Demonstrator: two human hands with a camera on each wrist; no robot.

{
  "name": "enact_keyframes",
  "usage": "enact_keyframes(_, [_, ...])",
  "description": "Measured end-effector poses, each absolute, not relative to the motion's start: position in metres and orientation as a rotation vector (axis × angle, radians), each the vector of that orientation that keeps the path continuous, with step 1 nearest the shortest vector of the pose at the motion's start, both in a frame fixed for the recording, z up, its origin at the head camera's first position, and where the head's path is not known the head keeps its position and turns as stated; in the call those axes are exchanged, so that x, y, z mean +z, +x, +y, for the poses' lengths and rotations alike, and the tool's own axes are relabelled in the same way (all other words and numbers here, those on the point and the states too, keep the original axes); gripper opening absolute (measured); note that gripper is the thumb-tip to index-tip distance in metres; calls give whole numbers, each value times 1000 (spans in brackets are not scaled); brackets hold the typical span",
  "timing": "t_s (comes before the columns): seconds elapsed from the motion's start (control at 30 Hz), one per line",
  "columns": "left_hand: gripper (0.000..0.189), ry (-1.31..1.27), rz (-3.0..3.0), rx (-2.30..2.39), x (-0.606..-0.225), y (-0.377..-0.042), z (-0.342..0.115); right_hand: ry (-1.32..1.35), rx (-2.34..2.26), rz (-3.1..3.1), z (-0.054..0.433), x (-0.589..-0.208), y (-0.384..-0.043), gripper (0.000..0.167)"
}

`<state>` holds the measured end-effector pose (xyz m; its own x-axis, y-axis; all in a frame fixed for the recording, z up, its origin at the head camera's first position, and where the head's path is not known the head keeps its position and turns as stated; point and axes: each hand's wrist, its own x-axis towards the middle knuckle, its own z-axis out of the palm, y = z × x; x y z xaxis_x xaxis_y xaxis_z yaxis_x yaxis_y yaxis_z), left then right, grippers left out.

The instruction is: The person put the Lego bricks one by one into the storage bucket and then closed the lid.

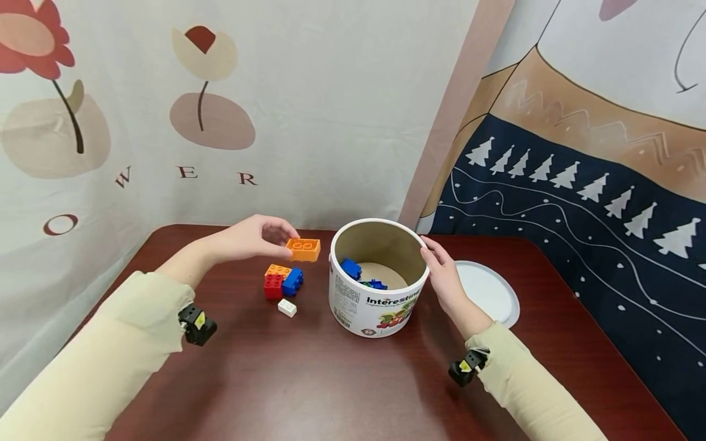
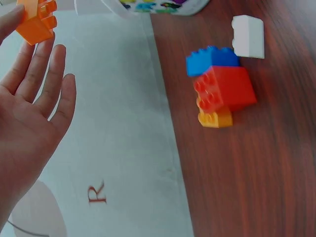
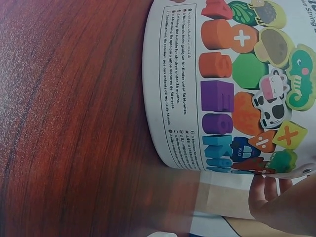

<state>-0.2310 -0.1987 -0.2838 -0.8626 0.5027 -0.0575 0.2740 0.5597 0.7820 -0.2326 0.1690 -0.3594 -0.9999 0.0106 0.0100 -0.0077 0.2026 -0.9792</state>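
My left hand (image 1: 259, 237) pinches an orange building brick (image 1: 303, 249) between thumb and fingertips, left of the bucket and above the table. Its hollow underside faces the head camera; its studs show in the left wrist view, where the other fingers of the hand (image 2: 29, 108) are spread. My right hand (image 1: 445, 275) grips the right rim of a white printed bucket (image 1: 347, 300), which stands upright. Inside it lie a blue brick (image 1: 350, 268) and smaller blue and green pieces (image 1: 375, 284). Below my left hand, a red brick (image 1: 273, 286), a blue brick (image 1: 293, 282) and an orange brick (image 1: 277, 270) sit close together.
A small white brick (image 1: 287, 307) lies in front of the coloured group. Right of the bucket, behind my right wrist, a white round lid (image 1: 488, 294) lies flat on the dark red table (image 1: 309, 380). Printed cloth (image 1: 331, 110) hangs along the table's back edge.
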Motion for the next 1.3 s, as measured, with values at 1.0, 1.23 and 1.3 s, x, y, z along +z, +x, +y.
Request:
enact_keyframes(1.0, [34, 798, 2471, 1222, -287, -252, -113, 6, 1978, -2413, 169, -360, -233, 41])
enact_keyframes(1.23, [36, 762, 2491, 1216, -287, -251, -102, -9, 1979, -2425, 169, -359, -233, 42])
enact_keyframes(1.3, [36, 754, 2491, 1220, -287, -251, -100, -6, 1978, -2426, 169, -359, -232, 42])
